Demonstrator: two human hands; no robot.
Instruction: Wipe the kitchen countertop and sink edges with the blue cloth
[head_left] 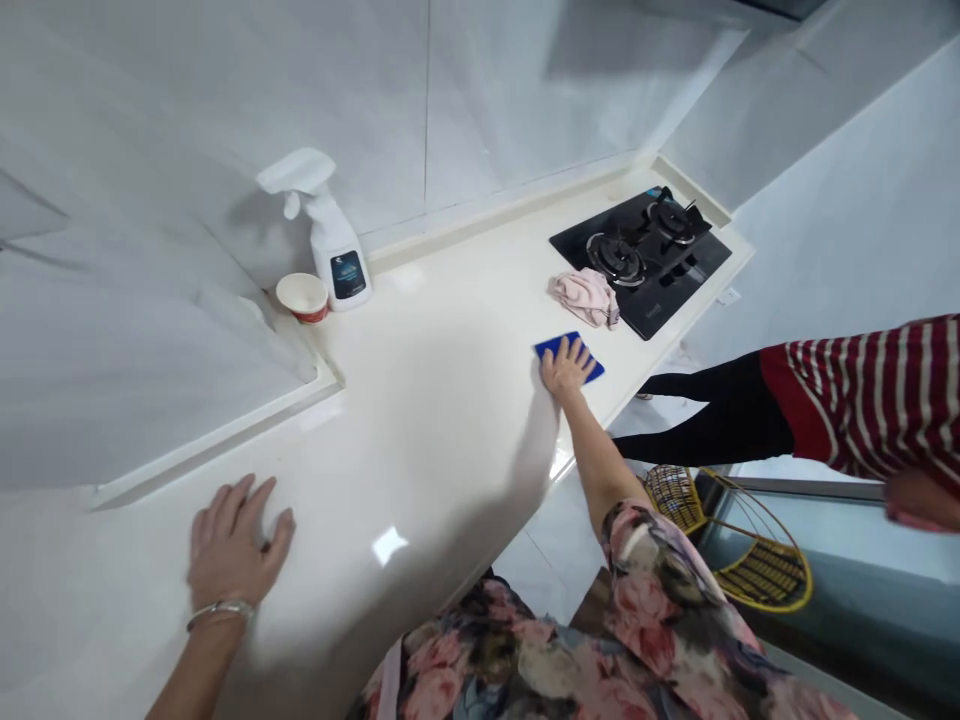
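My right hand [567,370] lies flat with spread fingers on a thin blue cleaning cloth [593,372], pressing it against the white countertop [450,370]. Just beyond that cloth is a crumpled pale pink rag [586,296], beside the stove. To the left, my left hand [231,550] rests palm down on the counter, a bracelet at its wrist. It is open and holds nothing.
A white spray bottle [341,250] and a paper cup [303,298] stand by the wall. The black gas stove [652,255] sits at the counter's far end. At right are a person in a striped top [885,390] and a yellow wicker basket [765,575].
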